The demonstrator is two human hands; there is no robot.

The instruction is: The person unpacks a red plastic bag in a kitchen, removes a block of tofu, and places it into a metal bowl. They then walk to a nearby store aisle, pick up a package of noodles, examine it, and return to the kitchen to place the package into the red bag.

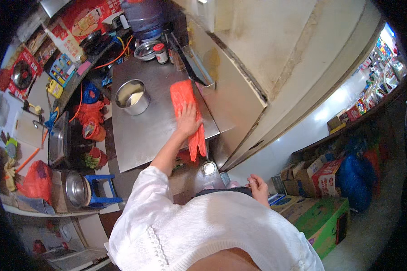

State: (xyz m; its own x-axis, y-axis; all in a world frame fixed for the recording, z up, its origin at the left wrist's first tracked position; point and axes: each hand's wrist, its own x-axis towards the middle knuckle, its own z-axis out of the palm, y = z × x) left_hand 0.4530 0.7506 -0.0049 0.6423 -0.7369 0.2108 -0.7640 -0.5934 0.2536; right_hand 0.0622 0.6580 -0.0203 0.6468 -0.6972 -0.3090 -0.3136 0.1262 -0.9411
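On the steel worktop (146,135) lies a bundle in a red plastic bag (181,89), its loose ends hanging over the near edge. My left hand (188,118) rests flat on top of the bundle with fingers somewhat spread. What the bag contains is hidden. To the left of it stands a round metal pot (135,106) with some pale yellowish content at its bottom. My right hand (258,189) hangs low at my side, fingers loosely bent, with nothing visible in it.
Behind the bundle are a red-lidded jar (160,53), a metal bowl (146,50) and a large water bottle (144,17). A wall panel (230,78) borders the worktop's right. A blue stool (101,191) stands left; cardboard boxes (315,220) sit at right.
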